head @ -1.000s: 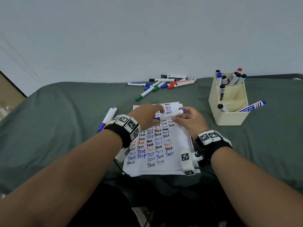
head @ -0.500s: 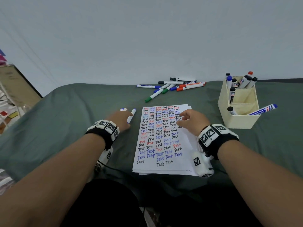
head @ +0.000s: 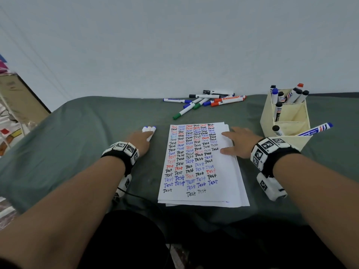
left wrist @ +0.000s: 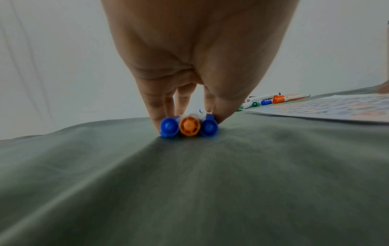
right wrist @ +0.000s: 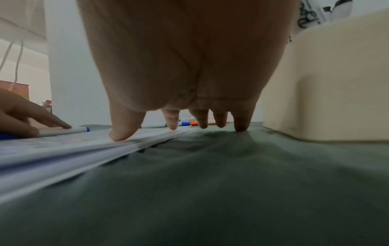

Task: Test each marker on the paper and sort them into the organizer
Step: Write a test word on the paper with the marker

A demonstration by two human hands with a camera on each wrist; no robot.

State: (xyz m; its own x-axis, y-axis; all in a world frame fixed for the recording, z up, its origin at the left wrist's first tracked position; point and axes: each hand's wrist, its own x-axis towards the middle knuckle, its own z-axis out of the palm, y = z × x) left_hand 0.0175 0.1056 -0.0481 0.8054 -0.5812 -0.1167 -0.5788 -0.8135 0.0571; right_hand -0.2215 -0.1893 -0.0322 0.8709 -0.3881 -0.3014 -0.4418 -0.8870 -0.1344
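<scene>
Green-covered table [head: 81, 133]
Paper stack [head: 202, 199] centre, three markers [head: 149, 129] left, organizer [head: 268, 121] right, loose markers [head: 206, 100] far.

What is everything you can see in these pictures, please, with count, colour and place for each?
Paper: small stack, white, top sheet covered in "Test" words, centre of cloth.
Organizer: one, cream, right of paper, holding several markers.
Loose markers: pile, count unclear, black, blue, green and orange caps, far edge of cloth.
Three markers: two blue ends and one orange, side by side, left of paper.
Cloth: one, grey-green, covering the surface.
Wall: pale, behind.
Left hand: fingers straight, resting on the three markers.
Right hand: fingers spread, thumb pressing the paper's right edge.
</scene>
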